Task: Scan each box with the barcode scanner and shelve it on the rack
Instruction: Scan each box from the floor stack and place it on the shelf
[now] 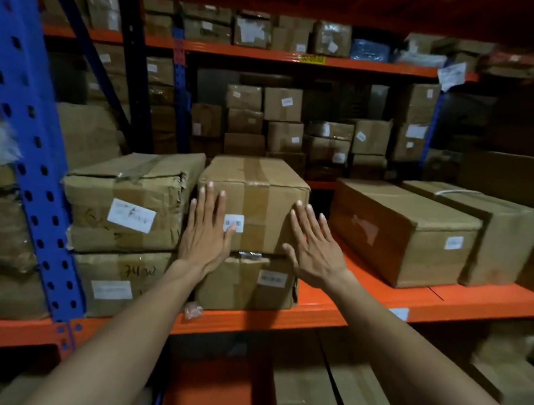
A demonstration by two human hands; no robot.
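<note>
Item: taped box, top of a two-box stack on the orange shelf of the rack. Your left hand lies flat on its front face beside the white label; your right hand presses its right front corner, fingers straight, gripping nothing. Left neighbour: torn box, touching, itself stacked on another. Right: two long boxes, apart. Blue upright at far left

Matt cardboard box, glossy tape
</note>
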